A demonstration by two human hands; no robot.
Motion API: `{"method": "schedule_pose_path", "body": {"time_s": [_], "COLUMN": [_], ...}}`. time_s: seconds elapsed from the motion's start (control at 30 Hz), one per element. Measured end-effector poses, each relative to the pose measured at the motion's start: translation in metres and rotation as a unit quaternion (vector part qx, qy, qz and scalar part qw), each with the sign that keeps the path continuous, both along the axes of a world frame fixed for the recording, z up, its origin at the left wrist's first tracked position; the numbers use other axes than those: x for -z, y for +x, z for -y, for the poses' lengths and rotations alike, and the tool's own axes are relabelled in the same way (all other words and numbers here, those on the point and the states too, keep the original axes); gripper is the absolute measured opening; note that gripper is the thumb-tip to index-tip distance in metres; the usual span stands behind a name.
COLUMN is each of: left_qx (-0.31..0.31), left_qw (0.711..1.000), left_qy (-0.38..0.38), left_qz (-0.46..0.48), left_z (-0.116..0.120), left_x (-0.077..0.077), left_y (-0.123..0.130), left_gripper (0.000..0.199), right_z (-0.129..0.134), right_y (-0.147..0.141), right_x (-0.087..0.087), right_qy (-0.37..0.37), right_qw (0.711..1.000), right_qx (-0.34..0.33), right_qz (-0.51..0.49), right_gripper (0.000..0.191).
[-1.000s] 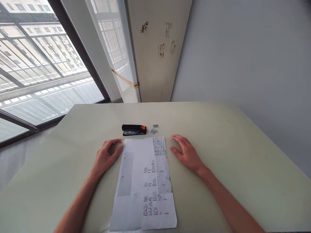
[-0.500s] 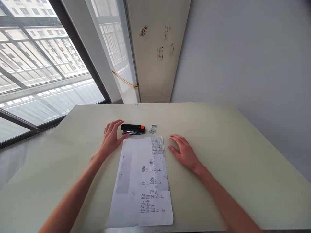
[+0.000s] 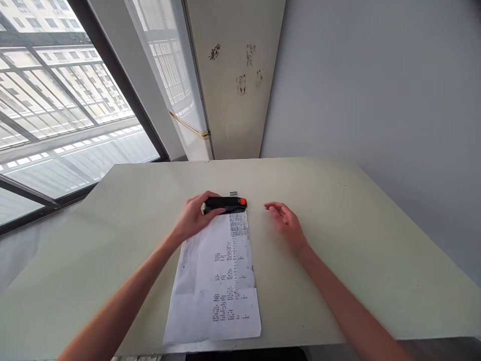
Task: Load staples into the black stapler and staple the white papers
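Tiny black print (image 3: 239, 224) on the white rectangular paper (image 3: 203, 306): I can't read it.
The left hand (image 3: 193, 216) hides part of the black, red-buttoned stapler (image 3: 226, 202); the right hand (image 3: 288, 226) is slightly blurred; both bare forearms (image 3: 126, 298) are cut off below.

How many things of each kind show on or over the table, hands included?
Stapler: 1, held in the left hand
Staple strip: 1 in view
Paper: 1, can't tell if single sheet or stack
Hands: 2, the left hand and the right hand
Total: 5
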State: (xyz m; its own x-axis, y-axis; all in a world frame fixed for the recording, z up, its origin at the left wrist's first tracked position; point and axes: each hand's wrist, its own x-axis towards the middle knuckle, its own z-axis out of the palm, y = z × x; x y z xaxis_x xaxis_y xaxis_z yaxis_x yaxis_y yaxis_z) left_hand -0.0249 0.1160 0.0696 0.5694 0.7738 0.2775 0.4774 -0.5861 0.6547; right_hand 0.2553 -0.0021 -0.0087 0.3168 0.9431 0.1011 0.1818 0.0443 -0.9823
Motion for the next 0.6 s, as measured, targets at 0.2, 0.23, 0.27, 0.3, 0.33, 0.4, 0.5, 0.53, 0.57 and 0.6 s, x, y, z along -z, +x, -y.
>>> {"method": "schedule_pose_path", "body": {"time_s": [0.2, 0.23, 0.27, 0.3, 0.33, 0.4, 0.5, 0.53, 0.57, 0.6], "left_qx": [0.075, 0.077, 0.081, 0.086, 0.091, 0.098, 0.094, 0.097, 0.102, 0.11], "left_qw": [0.994, 0.993, 0.992, 0.991, 0.99, 0.987, 0.985, 0.985, 0.985, 0.986], "left_qy": [-0.074, -0.083, -0.091, -0.098, -0.105, -0.119, -0.136, -0.136, -0.131, -0.12], "left_qz": [0.02, 0.018, 0.018, 0.02, 0.023, 0.034, 0.046, 0.046, 0.043, 0.037], "left_z": [0.065, 0.072, 0.078, 0.082, 0.086, 0.091, 0.093, 0.092, 0.091, 0.089], "left_x": [0.017, 0.023, 0.029, 0.035, 0.041, 0.05, 0.057, 0.058, 0.059, 0.059], "left_y": [0.073, 0.08, 0.086, 0.091, 0.095, 0.101, 0.105, 0.104, 0.101, 0.098], "left_gripper": [0.023, 0.023, 0.023, 0.023, 0.024, 0.025, 0.025, 0.026, 0.029, 0.033], "right_z": [0.014, 0.02, 0.027, 0.035, 0.041, 0.053, 0.062, 0.063, 0.064, 0.064], "right_y": [0.017, 0.02, 0.023, 0.026, 0.028, 0.032, 0.034, 0.034, 0.034, 0.034], "right_x": [-0.012, -0.013, -0.014, -0.014, -0.014, -0.012, -0.009, -0.008, -0.006, -0.005], "right_qy": [0.018, 0.014, 0.005, -0.008, -0.022, -0.046, -0.06, -0.06, -0.059, -0.059], "right_qw": [0.999, 1.0, 1.0, 0.999, 0.998, 0.997, 0.996, 0.996, 0.996, 0.996], "right_qx": [0.011, -0.004, -0.023, -0.04, -0.054, -0.065, -0.053, -0.047, -0.04, -0.034], "right_qz": [-0.037, -0.028, -0.017, -0.005, 0.005, 0.019, 0.033, 0.041, 0.048, 0.054], "right_gripper": [0.038, 0.038, 0.037, 0.036, 0.036, 0.036, 0.039, 0.04, 0.04, 0.041]}}
